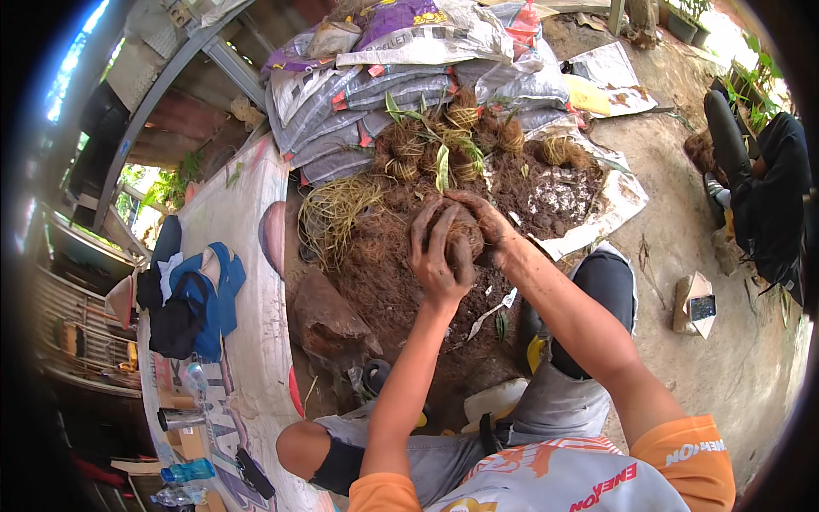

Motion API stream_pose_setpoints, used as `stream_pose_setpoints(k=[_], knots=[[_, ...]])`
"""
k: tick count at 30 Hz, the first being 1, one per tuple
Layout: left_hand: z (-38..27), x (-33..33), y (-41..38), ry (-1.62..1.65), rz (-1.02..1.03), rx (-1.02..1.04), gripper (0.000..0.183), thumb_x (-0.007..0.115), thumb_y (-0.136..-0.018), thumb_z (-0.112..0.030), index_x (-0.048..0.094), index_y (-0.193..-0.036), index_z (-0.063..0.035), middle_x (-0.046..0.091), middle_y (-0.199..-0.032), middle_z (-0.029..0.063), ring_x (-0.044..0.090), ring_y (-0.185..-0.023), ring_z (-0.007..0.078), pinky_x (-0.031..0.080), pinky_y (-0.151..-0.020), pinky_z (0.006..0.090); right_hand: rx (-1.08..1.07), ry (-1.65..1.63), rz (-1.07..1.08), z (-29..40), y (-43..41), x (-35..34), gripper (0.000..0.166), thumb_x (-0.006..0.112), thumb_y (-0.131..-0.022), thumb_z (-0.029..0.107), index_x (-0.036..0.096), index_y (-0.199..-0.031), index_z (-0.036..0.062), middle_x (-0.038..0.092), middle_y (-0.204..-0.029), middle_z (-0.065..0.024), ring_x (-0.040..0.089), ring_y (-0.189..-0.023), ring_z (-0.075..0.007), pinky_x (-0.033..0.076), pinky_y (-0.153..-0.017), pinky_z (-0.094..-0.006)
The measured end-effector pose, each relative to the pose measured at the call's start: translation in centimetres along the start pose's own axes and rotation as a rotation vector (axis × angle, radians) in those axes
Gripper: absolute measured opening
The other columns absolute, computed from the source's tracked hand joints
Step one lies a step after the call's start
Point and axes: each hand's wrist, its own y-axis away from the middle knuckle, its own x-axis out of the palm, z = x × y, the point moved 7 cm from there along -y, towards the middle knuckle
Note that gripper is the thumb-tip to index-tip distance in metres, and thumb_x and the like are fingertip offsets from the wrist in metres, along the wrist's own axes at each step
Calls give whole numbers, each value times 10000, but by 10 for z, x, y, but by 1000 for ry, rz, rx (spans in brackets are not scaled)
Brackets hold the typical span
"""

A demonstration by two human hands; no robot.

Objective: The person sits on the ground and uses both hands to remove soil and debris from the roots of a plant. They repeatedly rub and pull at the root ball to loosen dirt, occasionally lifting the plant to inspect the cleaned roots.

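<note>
My left hand (441, 249) and my right hand (483, 221) clasp a ball of brown coconut fibre (466, 235) between them, their fingers curved around it. Soil or fibre dirt darkens both hands. A green leaf (442, 168) rises just beyond my fingertips; whether it grows from this ball I cannot tell. Beyond the hands lie several fibre balls (462, 117) bound with yellowish strips, some with green leaves. Loose brown fibre (377, 256) spreads beneath my hands, and a tangled bundle of yellowish strips (339, 214) lies to its left.
Stacked filled sacks (390, 83) stand at the back. Dark soil lies on a white sack (614, 221) at right. A bench with a painted banner (256, 345) holds a blue bag (224, 288) and bottles. A phone (702, 308) rests on a block; another person (764, 192) is at far right.
</note>
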Motion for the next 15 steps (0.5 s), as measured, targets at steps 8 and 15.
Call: stream_pose_setpoints(k=[8, 15], knots=[[3, 8, -12, -21, 124, 65, 313, 629, -802, -233, 651, -1056, -53, 599, -1147, 156, 570, -1069, 338, 449, -957, 459, -130, -85, -113, 2, 4, -13, 219, 419, -968, 271, 542, -993, 92, 593, -865, -47, 597, -763, -189, 530, -693, -370], [17, 25, 4, 2, 29, 89, 214, 624, -785, -165, 663, -951, -36, 643, -998, 120, 616, -953, 295, 494, -890, 426, -185, 206, -311, 10, 3, -39, 215, 429, -962, 273, 536, -978, 87, 590, -896, -61, 587, -817, -183, 516, -706, -374]])
